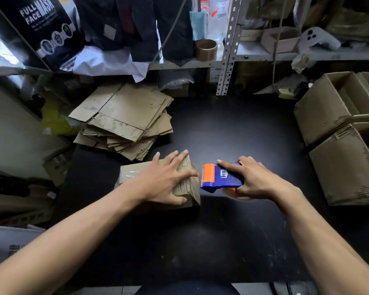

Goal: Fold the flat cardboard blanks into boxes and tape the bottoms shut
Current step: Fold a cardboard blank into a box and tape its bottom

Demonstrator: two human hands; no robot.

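Cardboard box sits at centre frame on the black table, folded up, brown and corrugated, with a strip of clear tape shining along its top. My left hand lies flat on it, fingers spread and straight. My right hand grips the blue and orange tape dispenser just right of the box; its white label carries characters I cannot read. Flat blanks are stacked at upper left of the table. Two open boxes stand at the right edge; what is inside I cannot tell. A black pack at upper left reads "FULL FACE MASK".
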